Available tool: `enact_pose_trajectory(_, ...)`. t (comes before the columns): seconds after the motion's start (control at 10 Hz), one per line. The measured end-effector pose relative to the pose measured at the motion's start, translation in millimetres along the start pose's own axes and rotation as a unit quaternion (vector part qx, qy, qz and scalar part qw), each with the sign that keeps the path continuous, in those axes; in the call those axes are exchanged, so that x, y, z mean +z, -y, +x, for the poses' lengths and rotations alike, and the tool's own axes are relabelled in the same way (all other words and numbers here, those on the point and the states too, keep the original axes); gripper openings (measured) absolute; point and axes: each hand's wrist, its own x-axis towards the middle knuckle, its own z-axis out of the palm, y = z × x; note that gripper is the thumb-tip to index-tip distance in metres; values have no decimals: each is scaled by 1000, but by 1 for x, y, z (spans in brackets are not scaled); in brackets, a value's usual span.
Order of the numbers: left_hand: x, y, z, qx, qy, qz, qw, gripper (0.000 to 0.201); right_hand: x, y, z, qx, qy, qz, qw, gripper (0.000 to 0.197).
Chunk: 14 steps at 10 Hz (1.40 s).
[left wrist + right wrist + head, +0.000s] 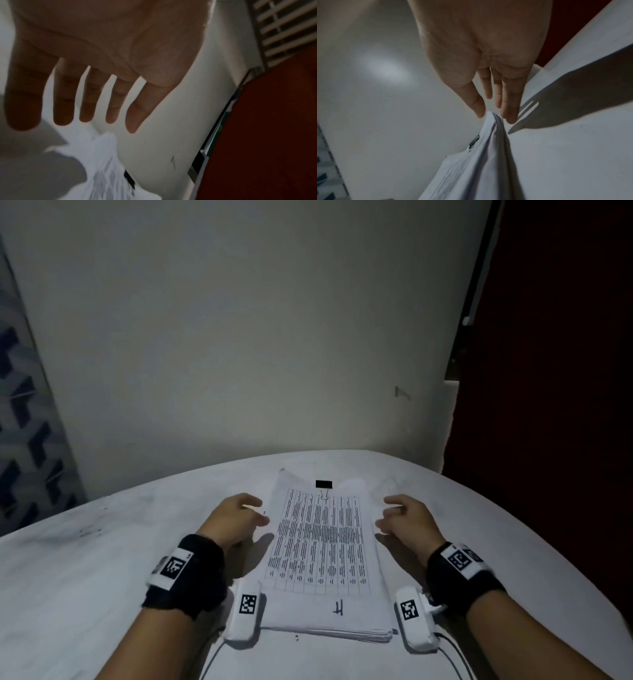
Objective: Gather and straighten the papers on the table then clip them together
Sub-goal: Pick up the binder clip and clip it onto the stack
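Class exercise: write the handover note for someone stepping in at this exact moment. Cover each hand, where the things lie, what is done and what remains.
Left hand: open, beside the left edge of the paper stack, holding nothing.
Right hand: open, fingers straight at the stack's right edge.
The stack lies flat on the table, gathered, with the black binder clip on its far edge.
Done: gathering, clipping.
Left: apparently nothing; perhaps check that the near edges are even.

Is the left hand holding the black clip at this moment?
No. The left hand is empty beside the papers, while the black clip sits fastened on their far edge.
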Motion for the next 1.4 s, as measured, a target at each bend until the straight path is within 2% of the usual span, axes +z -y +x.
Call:
enact_pose_trajectory(0.1,-13,3,-10,-6,-8,86,996,25,-8,2,-3,-29,50,-195,979,30)
enact_pose_trajectory(0.2,-16,3,-25,-28,11,216,976,20,-2,7,-20,-49,152,-310,937,51)
enact_pose_trajectory(0.3,-9,-1,-35,-73,53,262,961,37,9,10,-29,-57,170,-393,902,59)
enact_pose_trajectory(0.4,3,-11,-40,-78,105,290,948,43,10,12,-25,-46,154,-426,891,56)
enact_pose_trajectory(0.5,28,-31,-41,-17,57,420,905,25,-3,8,-18,-41,121,-449,884,47)
enact_pose_trajectory(0.6,68,-50,-36,42,67,483,872,28,-29,-2,-10,-41,60,-482,873,21)
enact_pose_trajectory(0.7,112,-66,-33,65,97,486,866,33,-62,-13,-5,-7,29,-522,852,19)
enact_pose_trajectory(0.8,159,-72,-20,81,121,509,848,47,-98,-25,-2,39,11,-529,848,14)
enact_pose_trajectory(0.9,205,-60,16,101,112,520,841,54,-129,-40,2,70,2,-515,854,17)
enact_pose_trajectory(1.0,236,-58,36,119,111,497,852,59,-148,-53,11,84,5,-514,854,19)
enact_pose_trajectory(1.1,245,-63,31,143,122,487,853,57,-155,-66,20,84,28,-528,845,25)
enact_pose_trajectory(1.2,238,-72,9,142,125,473,861,55,-155,-66,17,80,40,-535,840,21)
enact_pose_trajectory(1.3,222,-73,-17,160,138,429,878,43,-150,-62,9,51,31,-541,839,26)
enact_pose_trajectory(1.4,201,-78,-42,157,106,402,896,53,-133,-41,-13,11,-5,-543,840,47)
